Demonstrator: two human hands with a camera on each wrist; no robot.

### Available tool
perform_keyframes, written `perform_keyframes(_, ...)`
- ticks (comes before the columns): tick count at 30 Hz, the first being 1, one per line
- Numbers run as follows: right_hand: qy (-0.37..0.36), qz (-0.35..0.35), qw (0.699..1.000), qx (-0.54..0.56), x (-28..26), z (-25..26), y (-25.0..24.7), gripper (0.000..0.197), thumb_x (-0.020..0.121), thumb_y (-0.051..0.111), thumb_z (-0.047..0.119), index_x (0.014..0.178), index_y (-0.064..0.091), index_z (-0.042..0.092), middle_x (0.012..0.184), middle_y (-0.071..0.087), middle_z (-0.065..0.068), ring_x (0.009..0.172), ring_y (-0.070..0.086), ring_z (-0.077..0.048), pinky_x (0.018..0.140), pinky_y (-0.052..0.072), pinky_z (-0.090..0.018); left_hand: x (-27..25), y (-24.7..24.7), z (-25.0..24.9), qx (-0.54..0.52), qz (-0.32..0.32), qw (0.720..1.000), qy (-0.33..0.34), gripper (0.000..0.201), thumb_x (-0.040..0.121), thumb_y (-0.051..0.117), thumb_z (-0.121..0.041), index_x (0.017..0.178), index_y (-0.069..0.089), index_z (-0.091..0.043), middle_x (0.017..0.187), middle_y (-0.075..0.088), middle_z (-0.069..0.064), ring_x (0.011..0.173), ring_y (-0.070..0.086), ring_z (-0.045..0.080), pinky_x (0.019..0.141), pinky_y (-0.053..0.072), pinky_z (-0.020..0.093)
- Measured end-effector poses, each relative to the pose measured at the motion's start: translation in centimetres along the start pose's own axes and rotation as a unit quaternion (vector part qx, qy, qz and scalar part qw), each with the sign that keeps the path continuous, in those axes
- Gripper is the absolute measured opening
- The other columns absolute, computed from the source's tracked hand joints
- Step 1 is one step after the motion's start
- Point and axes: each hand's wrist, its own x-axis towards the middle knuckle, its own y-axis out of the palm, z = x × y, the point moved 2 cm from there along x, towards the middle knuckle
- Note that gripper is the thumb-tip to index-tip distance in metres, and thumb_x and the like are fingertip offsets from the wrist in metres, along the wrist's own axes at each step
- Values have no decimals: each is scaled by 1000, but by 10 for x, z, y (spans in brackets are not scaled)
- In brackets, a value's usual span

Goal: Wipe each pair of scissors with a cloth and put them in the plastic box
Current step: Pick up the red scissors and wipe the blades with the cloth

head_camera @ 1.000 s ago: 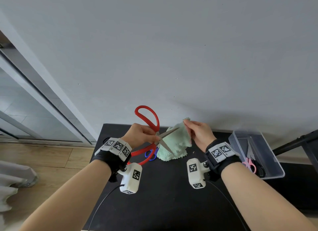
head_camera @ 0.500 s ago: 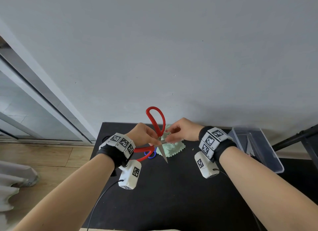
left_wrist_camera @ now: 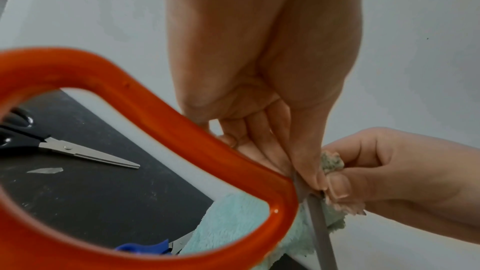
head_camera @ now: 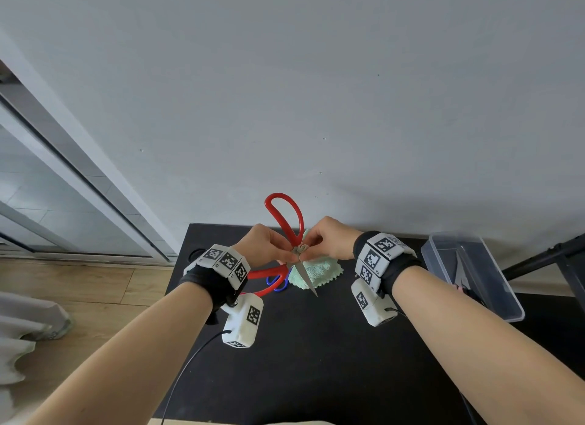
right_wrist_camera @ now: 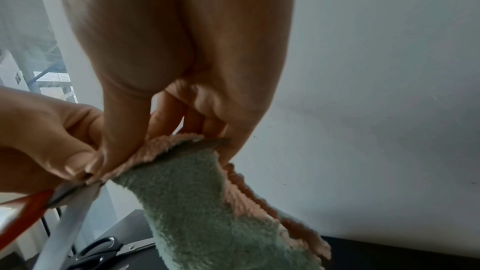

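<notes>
My left hand pinches the red-handled scissors near the pivot, holding them above the black table with the blades spread. One blade points down toward me. My right hand pinches the mint-green cloth around the other blade close to the pivot, and the cloth hangs down from it. In the left wrist view the red handle loop fills the frame beside my left fingers. The right wrist view shows the cloth folded over the blade. The clear plastic box stands at the right.
Blue-handled scissors lie on the table under my hands. Black-handled scissors lie further left. The box holds scissors, one pair with pink handles. A grey wall rises behind the table; a black stand is at far right.
My right hand brought the cloth in from the right and closed it around one blade near the pivot. The scissors turned more upright, one blade now pointing down toward me.
</notes>
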Motion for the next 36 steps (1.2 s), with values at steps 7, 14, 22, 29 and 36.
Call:
perform_keyframes(7, -2, 12, 1000, -28, 0, -1, -1, 18, 83, 71, 23, 89, 71, 6, 70, 59, 5, 64, 51, -8, 65, 41, -20, 0, -1, 1, 17, -7, 1000, 7, 12, 77, 77, -24, 84, 78, -13, 86, 73, 5, 72, 59, 6, 69, 48, 15)
perform_keyframes(14, 8, -4, 999, -49, -2, -13, -10, 13, 82, 73, 26, 72, 68, 20, 61, 52, 5, 55, 42, -8, 57, 34, -20, -2, -6, 8, 20, -12, 1000, 0, 4, 78, 76, -22, 80, 77, -19, 81, 72, 1, 73, 60, 5, 69, 44, 11)
perform_keyframes(22, -7, -18, 999, -42, -7, -20, -22, 16, 82, 73, 28, 67, 67, 30, 59, 53, 7, 53, 42, -7, 54, 33, -16, -8, -11, 6, 5, -13, 1000, 6, 7, 80, 74, -24, 86, 77, -20, 78, 72, -5, 72, 62, 5, 69, 46, 11)
perform_keyframes(29, 11, -20, 998, -58, -11, -28, -30, 19, 80, 75, 28, 63, 65, 30, 57, 53, 11, 54, 42, -5, 57, 34, -19, -11, -8, 4, 1, -18, 1000, 0, 12, 80, 75, -24, 88, 78, -17, 82, 72, -2, 74, 62, 5, 72, 45, 15)
perform_keyframes(36, -5, -77, 997, 14, -18, -32, -41, 19, 80, 74, 28, 69, 71, 13, 65, 62, 0, 60, 50, -8, 63, 40, -20, -12, -19, 8, 22, -29, 999, -19, 4, 78, 76, -19, 76, 77, -16, 72, 67, -5, 69, 54, 5, 66, 43, 16)
